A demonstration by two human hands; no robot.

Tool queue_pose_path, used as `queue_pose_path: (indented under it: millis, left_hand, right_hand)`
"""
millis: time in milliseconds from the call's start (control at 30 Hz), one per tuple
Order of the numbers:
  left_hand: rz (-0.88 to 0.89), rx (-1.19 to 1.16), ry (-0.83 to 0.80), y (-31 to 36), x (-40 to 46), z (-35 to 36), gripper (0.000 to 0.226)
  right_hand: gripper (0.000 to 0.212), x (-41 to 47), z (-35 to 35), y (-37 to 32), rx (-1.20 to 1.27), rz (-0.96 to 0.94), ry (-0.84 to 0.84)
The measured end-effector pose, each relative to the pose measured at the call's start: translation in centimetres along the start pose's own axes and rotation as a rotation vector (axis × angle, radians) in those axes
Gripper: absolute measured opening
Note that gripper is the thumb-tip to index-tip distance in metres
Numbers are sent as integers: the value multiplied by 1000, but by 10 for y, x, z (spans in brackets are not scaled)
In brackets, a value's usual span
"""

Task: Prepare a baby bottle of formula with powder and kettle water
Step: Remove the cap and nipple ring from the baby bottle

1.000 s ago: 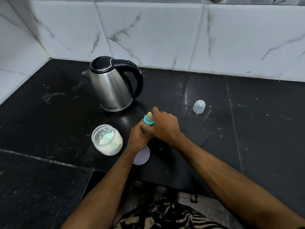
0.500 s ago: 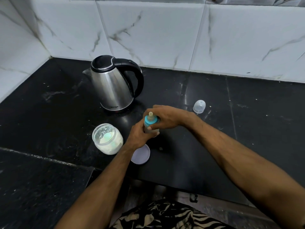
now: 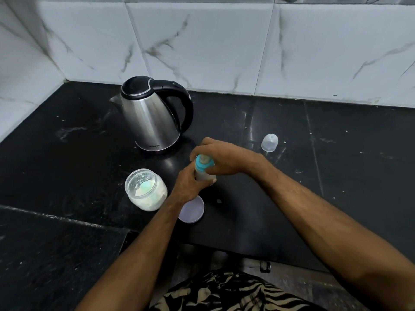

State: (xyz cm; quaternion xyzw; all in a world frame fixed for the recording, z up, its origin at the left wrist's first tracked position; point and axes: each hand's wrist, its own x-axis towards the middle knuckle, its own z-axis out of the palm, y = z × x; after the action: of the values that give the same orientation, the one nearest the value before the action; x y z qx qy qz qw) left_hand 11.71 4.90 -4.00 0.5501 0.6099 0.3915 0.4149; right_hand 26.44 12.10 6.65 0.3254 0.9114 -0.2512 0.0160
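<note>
Left hand (image 3: 187, 187) is gripping the bottle (image 3: 203, 173) body; right hand (image 3: 221, 159), directly above, is pinching its blue collar (image 3: 198, 164). Likely light, smooth, slippery plastic: best held low while twisting.

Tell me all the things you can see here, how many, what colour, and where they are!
kettle: one, silver with black lid and handle, back of the counter, left of centre
baby bottle: one, blue collar, pale teat, held upright in the middle
powder jar: one, clear, white powder inside, open, left of the bottle
jar lid: one, pale lilac, flat on the counter near the front edge
bottle cap: one, clear, mouth down, right of the kettle
counter: one, black
wall tiles: white, grey veins, behind
left hand: grips the bottle body
right hand: around the blue collar
</note>
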Motion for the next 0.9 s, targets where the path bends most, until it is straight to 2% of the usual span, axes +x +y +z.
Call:
queue_pose_path:
  millis: [100, 233, 300, 433, 533, 600, 700, 800, 900]
  left_hand:
    - [16, 16, -8, 0, 1, -1, 40]
    - [14, 32, 6, -4, 2, 0, 41]
    - [3, 22, 4, -5, 3, 0, 41]
    - [4, 38, -3, -7, 4, 0, 46]
    - [20, 32, -19, -7, 4, -1, 47]
    - [21, 37, -23, -9, 6, -1, 48]
    - [-1, 52, -13, -12, 7, -2, 53]
    - [19, 46, -19, -9, 5, -1, 39]
    - [43, 40, -34, -7, 4, -2, 38]
  right_hand:
    - [68, -3, 6, -3, -36, 78, 118]
    - [52, 0, 16, -12, -166, 186, 245]
    - [46, 0, 14, -13, -126, 122, 195]
    - [50, -3, 7, -6, 5, 13, 50]
    - [61, -6, 9, -8, 51, 36, 103]
    - [66, -6, 12, -12, -93, 142, 210]
    - [56, -1, 17, -18, -245, 261, 292]
    - [46, -1, 15, -21, -191, 219, 237]
    - [48, -4, 7, -21, -121, 145, 124]
